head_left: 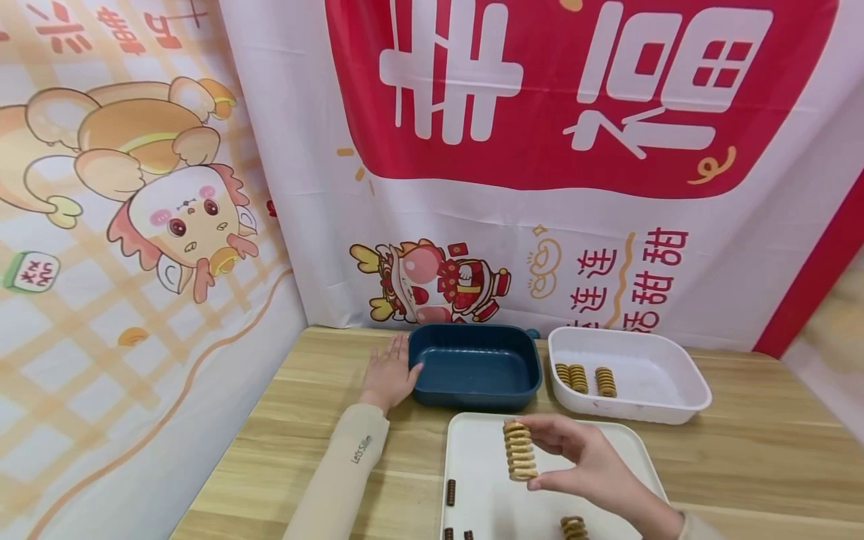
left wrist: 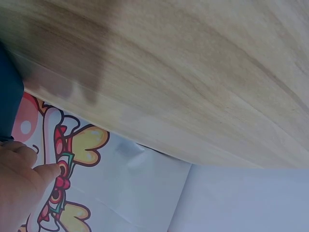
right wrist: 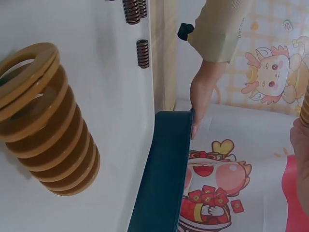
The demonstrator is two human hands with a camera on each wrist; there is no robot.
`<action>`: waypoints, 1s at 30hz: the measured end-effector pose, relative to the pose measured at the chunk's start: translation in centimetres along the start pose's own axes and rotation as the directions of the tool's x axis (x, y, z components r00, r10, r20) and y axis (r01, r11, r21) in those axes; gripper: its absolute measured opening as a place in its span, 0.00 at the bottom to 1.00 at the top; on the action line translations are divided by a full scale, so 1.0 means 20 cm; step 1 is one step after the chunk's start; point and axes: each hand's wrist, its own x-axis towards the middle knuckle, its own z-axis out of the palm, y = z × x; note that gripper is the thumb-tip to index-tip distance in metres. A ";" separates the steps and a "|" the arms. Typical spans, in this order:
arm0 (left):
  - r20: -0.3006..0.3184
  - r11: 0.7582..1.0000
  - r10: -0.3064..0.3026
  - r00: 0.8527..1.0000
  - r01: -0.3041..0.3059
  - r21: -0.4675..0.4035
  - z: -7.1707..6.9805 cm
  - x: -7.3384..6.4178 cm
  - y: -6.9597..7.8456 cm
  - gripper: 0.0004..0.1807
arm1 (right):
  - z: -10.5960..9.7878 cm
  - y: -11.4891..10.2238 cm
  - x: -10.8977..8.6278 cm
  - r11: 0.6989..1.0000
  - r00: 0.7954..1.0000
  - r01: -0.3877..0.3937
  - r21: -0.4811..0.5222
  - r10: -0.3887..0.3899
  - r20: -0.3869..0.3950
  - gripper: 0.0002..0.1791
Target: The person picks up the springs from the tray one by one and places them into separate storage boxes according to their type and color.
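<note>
My right hand [head_left: 583, 457] pinches a yellow coil spring [head_left: 520, 451] between thumb and fingers, above the white tray [head_left: 486, 435]. In the right wrist view that spring and hand show only at the right edge. Beside the left wall of the dark blue bin [head_left: 475, 390] rests my left hand [head_left: 390, 375], its fingers extended along the outside and the thumb at the rim. The bin's inside shows bare blue. Another yellow spring [right wrist: 63, 130] lies on the tray, large in the right wrist view. Small dark brown springs [right wrist: 142, 53] lie near the tray's left edge.
To the right of the blue bin stands a white bin [head_left: 664, 409] with yellow springs [head_left: 605, 382] at its left side. Both bins sit at the back of the wooden table [head_left: 270, 435], before a printed cloth [head_left: 513, 202]. A patterned wall [head_left: 202, 330] borders the left.
</note>
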 end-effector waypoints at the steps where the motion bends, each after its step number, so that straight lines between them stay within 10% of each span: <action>1: -0.002 1.000 0.001 1.000 -0.001 0.000 0.00 0.00 0.00 0.37 | 0.00 0.00 0.00 1.000 1.000 0.002 0.008 -0.002 -0.003 0.31; 21: -0.009 1.000 -0.007 1.000 0.006 -0.013 0.00 -0.01 0.01 0.37 | -0.05 -0.03 0.00 0.991 0.990 -0.133 0.016 0.133 -0.049 0.30; 30: -0.003 1.000 -0.010 1.000 0.010 -0.017 -0.02 -0.01 0.01 0.37 | -0.09 0.00 -0.01 1.000 0.996 -0.021 0.005 0.021 -0.082 0.30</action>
